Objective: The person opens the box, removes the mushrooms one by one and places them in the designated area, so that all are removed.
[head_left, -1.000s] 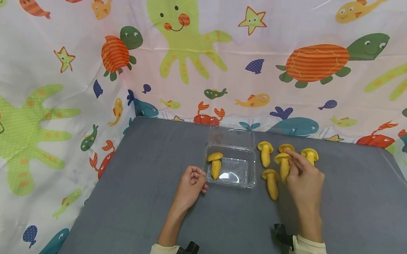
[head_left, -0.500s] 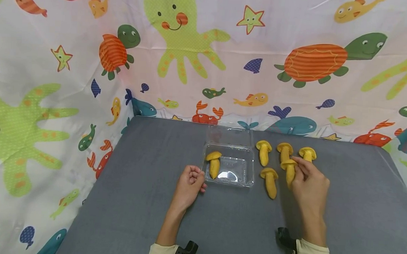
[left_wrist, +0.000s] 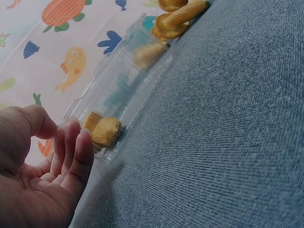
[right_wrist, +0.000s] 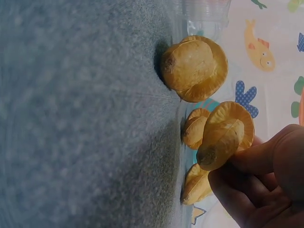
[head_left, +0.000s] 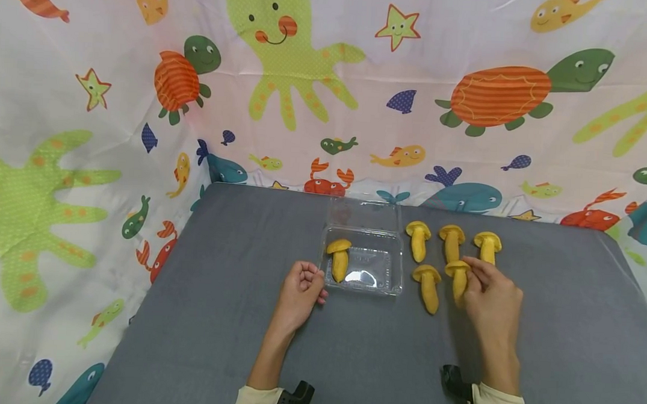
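My left hand (head_left: 299, 294) pinches the near left corner of a clear plastic clamshell box (head_left: 379, 262) between thumb and fingers, as the left wrist view shows. Its lid (head_left: 365, 214) is folded back. Inside, on the left, lies one yellow mushroom (head_left: 339, 262). My right hand (head_left: 493, 309) pinches another yellow mushroom (head_left: 458, 279) by its side, cap pointing away from me. In the right wrist view this held mushroom (right_wrist: 223, 137) appears slightly above the cloth. A further mushroom (head_left: 429, 288) lies just left of it, apart from it.
Three more mushrooms lie in a back row right of the box: a left one (head_left: 418, 241), a middle one (head_left: 452, 242) and a right one (head_left: 487, 246). Grey cloth (head_left: 371, 361) covers the table. A sea-animal curtain (head_left: 317, 99) stands behind and at the left.
My right hand has brought its mushroom a little right and nearer to me, away from the middle one of the back row. The left hand has stayed at the box corner.
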{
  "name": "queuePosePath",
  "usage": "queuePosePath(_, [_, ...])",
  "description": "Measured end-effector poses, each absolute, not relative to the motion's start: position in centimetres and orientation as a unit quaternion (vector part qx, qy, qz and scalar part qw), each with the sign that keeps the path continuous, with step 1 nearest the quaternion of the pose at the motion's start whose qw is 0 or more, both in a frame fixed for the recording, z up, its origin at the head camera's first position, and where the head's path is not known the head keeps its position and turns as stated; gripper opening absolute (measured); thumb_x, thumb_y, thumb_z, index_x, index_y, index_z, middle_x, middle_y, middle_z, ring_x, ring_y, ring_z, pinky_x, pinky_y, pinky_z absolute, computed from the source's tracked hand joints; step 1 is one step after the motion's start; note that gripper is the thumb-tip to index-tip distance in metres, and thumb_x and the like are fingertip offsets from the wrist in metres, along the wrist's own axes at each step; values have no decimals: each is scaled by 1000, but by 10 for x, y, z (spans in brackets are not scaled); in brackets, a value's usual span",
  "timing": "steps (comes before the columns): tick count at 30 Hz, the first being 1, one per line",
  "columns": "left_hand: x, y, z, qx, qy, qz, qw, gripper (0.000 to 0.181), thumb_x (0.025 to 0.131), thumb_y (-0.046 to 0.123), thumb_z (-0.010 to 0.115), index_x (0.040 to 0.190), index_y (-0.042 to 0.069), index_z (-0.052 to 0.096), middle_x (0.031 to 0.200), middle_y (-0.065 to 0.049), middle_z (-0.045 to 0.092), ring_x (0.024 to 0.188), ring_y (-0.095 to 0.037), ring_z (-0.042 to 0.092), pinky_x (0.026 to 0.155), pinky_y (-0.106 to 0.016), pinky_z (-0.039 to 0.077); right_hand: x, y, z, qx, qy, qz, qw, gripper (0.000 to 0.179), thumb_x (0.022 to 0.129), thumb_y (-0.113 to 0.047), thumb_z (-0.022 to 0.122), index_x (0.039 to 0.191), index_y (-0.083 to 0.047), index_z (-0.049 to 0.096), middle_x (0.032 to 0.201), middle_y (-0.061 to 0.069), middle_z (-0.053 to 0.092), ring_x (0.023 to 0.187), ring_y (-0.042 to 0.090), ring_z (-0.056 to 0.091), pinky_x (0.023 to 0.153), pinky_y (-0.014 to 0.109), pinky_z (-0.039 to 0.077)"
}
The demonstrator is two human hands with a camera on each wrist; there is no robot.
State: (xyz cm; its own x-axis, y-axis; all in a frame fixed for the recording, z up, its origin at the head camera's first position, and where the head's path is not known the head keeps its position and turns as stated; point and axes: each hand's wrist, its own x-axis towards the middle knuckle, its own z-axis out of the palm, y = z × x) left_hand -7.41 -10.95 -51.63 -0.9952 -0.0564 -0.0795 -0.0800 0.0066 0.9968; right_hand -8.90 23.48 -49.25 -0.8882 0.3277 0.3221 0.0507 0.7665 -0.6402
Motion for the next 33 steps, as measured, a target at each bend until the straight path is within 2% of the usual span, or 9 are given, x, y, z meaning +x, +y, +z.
queuePosePath(7, [-74, -110, -517, -47, 712, 700, 7, 14, 104, 5, 63, 112, -2, 53, 86, -8, 61, 67, -15, 67, 60, -29, 63, -88, 238, -496, -107, -919, 323, 198, 25, 100, -4, 68, 122, -9, 79, 111, 13, 79, 98, 35, 76, 63, 14, 41])
queuePosePath(13, [-74, -110, -515, -48, 714, 699, 11, 13, 104, 4, 62, 112, -1, 53, 86, -9, 62, 67, -16, 67, 60, -27, 62, -86, 239, -497, -119, -926, 317, 165, 26, 102, -6, 66, 124, -8, 78, 112, 13, 79, 90, 31, 74, 56, 15, 40])
queuePosePath(17, [-74, -110, -515, -47, 713, 700, 11, 14, 104, 4, 63, 112, -2, 53, 85, -9, 61, 67, -16, 66, 60, -27, 62, -86, 239, -498, -125, -928, 317, 152, 26, 102, -6, 66, 125, -8, 77, 114, 14, 78, 99, 34, 76, 59, 13, 43])
queuePosePath(21, [-73, -110, -516, -47, 712, 700, 11, 14, 104, 4, 63, 112, -2, 53, 85, -9, 61, 67, -16, 66, 60, -27, 63, -86, 239, -499, -124, -929, 314, 150, 27, 101, -4, 67, 125, -8, 77, 115, 15, 77, 105, 37, 75, 68, 27, 54])
queuePosePath(25, [-74, -110, -516, -47, 712, 700, 12, 13, 104, 4, 63, 112, -1, 53, 85, -9, 61, 68, -17, 66, 60, -26, 62, -87, 239, -500, -115, -931, 312, 152, 27, 101, -3, 67, 125, -7, 77, 115, 17, 77, 104, 40, 75, 76, 50, 61])
queuePosePath(28, [-74, -110, -516, -47, 714, 699, 13, 14, 105, 5, 63, 112, -1, 53, 86, -10, 62, 69, -18, 67, 60, -26, 62, -88, 240, -501, -110, -931, 313, 154, 27, 101, -2, 66, 126, -6, 76, 116, 18, 76, 104, 42, 74, 80, 59, 60])
queuePosePath(33, [-75, -111, -516, -47, 718, 694, 14, 14, 105, 5, 62, 112, -1, 53, 87, -13, 62, 70, -22, 68, 61, -27, 63, -88, 240, -501, -104, -931, 313, 155, 27, 101, -2, 66, 126, -5, 76, 117, 19, 76, 103, 43, 74, 80, 60, 60])
